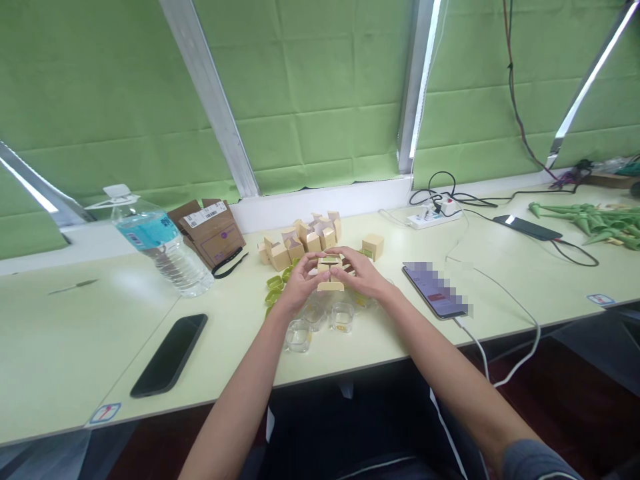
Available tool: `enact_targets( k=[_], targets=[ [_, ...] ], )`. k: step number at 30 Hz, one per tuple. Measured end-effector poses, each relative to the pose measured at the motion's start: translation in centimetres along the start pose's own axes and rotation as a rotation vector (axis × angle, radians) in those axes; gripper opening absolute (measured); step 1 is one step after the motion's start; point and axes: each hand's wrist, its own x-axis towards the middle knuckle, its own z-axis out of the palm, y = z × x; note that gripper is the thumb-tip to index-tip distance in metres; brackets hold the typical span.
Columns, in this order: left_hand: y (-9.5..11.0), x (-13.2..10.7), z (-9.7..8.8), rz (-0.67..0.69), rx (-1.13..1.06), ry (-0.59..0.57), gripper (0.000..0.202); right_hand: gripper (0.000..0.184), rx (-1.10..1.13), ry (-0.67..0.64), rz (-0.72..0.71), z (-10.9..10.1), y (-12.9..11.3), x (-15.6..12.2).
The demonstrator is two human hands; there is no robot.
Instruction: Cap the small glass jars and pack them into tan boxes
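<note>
Between my two hands is a small tan cardboard box (331, 285), its flaps facing me and partly spread. My left hand (303, 279) grips its left side, and my right hand (357, 272) grips the right, thumbs at the flaps. Whether anything lies inside the box is hidden. Green lids (274, 283) lie beside my left hand. Nearer the front edge stand several clear plastic containers (299, 335), some partly behind my wrists. Behind my hands are several tan boxes (295, 243) with raised flaps, and a closed tan box (373, 247) sits to their right.
On the left are a large water bottle (163, 243), a brown carton (213, 233) and a black phone (170, 355). A second phone (435, 291) with a white cable lies right. Farther back are a power strip (434, 215), a dark power bank (527, 227) and green pieces (595, 223).
</note>
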Motion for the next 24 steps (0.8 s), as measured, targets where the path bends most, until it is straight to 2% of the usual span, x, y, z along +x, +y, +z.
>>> enact_targets(
  k=[7, 13, 15, 19, 24],
  targets=[
    [0.56, 0.03, 0.07, -0.022, -0.073, 0.107, 0.057, 0.054, 0.074, 0.024, 0.003, -0.15, 0.27, -0.04],
    [0.27, 0.36, -0.12, -0.008, -0.135, 0.188, 0.061, 0.072, 0.093, 0.128, -0.251, -0.43, -0.11, 0.02],
    [0.09, 0.4, -0.22, -0.008, -0.131, 0.184, 0.061, 0.064, 0.038, 0.152, -0.317, -0.31, -0.38, 0.07],
    [-0.27, 0.49, -0.42, 0.013, -0.13, 0.157, 0.061, 0.034, -0.011, 0.193, -0.359, 0.02, -0.5, 0.12],
    [-0.3, 0.41, -0.49, 0.028, -0.163, 0.102, 0.057, 0.027, 0.013, 0.205, -0.284, 0.15, -0.39, -0.02]
  ],
)
